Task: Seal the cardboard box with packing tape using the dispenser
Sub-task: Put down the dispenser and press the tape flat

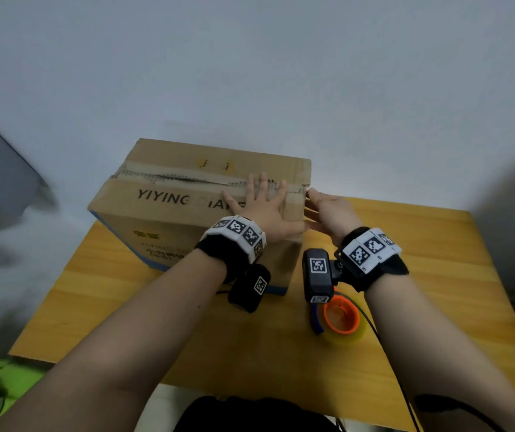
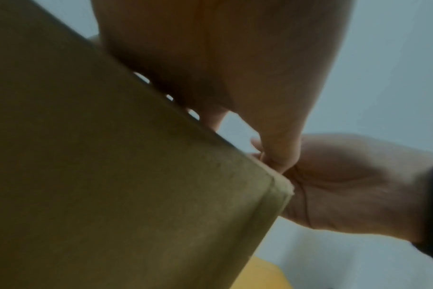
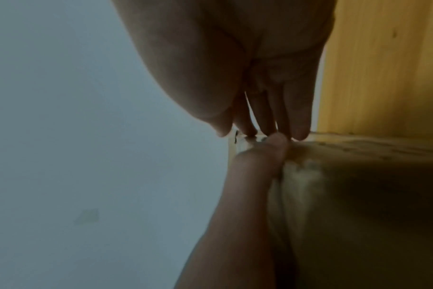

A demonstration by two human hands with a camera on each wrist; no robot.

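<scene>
A: Where is the box?
B: The cardboard box (image 1: 187, 210) sits at the far left of a yellow wooden table (image 1: 421, 275); its top flaps are closed, with a torn, ragged strip along the seam.
A: And the hands?
B: The left hand (image 1: 265, 210) lies flat on the lid near the right end, fingers straight and spread; the right hand (image 1: 331, 216) presses straight fingers against the box's right end at the top edge; neither grips anything.
A: The tape?
B: The tape dispenser (image 1: 340, 316), orange core and blue handle, lies on the table beside the box, under the right wrist.
</scene>
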